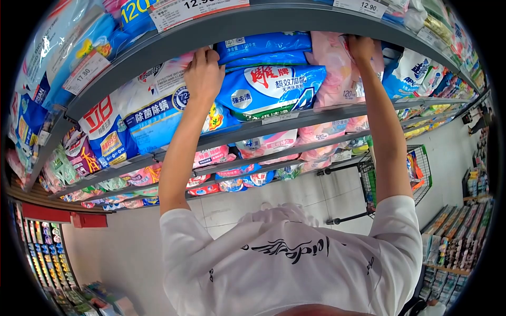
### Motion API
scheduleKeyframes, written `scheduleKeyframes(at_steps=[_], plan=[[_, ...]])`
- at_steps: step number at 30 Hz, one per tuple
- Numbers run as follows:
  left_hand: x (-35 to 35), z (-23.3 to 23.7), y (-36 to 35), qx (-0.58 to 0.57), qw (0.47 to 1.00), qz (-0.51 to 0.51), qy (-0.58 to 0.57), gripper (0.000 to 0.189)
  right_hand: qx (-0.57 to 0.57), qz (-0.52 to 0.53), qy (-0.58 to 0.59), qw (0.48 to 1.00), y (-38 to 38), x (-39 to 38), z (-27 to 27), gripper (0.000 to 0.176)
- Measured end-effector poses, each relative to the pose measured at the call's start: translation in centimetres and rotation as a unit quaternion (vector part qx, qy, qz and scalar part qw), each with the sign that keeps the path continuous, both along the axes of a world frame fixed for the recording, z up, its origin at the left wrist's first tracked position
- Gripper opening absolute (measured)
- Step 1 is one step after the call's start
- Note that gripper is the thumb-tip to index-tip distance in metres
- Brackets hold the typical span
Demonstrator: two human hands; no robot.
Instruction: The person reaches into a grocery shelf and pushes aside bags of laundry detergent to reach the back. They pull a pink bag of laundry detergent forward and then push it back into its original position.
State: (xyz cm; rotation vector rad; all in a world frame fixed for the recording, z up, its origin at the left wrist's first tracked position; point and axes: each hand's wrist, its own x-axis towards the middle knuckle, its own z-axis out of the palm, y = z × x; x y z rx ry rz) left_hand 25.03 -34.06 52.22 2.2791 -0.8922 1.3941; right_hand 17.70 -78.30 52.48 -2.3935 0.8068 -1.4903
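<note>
Both my arms reach up to a shelf of bagged detergent. My left hand (pixel 204 73) lies with bent fingers at the top of a white and blue bag (pixel 158 118), beside a stack of blue bags (pixel 271 92); its fingertips are partly hidden, and I cannot tell whether it grips the bag. My right hand (pixel 361 48) touches the upper part of a pink bag (pixel 334 73), just under the shelf above. The fingers of that hand are curled and their tips are hard to make out. The blue bags sit between my two hands.
A dark shelf edge (pixel 253 22) with price tags runs just above my hands. Lower shelves hold more bags (pixel 274 142). A shopping cart (pixel 421 174) stands on the floor at the right. Stocked shelves (pixel 448 237) are at the lower right, and a red box (pixel 89 220) is at the left.
</note>
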Motion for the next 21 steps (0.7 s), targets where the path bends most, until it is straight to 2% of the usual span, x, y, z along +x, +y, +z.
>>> scheduleKeyframes(at_steps=[4, 7, 16, 19, 21], plan=[[0.1, -0.1, -0.1, 0.004, 1.000, 0.010, -0.009, 0.031, 0.006, -0.001, 0.013, 1.000, -0.2, -0.1, 0.0, 0.045], [0.1, -0.1, 0.0, 0.053, 0.998, 0.022, -0.014, 0.032, 0.005, -0.005, 0.006, 1.000, -0.4, 0.2, -0.1, 0.046], [1.1, -0.8, -0.3, 0.117, 0.990, 0.053, -0.056, 0.020, -0.026, -0.009, 0.004, 1.000, -1.2, 0.5, -0.8, 0.051], [0.4, -0.4, -0.6, 0.137, 0.983, 0.059, -0.106, 0.004, -0.029, 0.009, 0.007, 0.999, -1.2, 0.6, -0.8, 0.051], [-0.2, -0.4, -1.0, 0.175, 0.971, 0.106, -0.120, 0.005, -0.038, 0.014, 0.008, 0.999, -1.3, 0.5, -0.9, 0.050]])
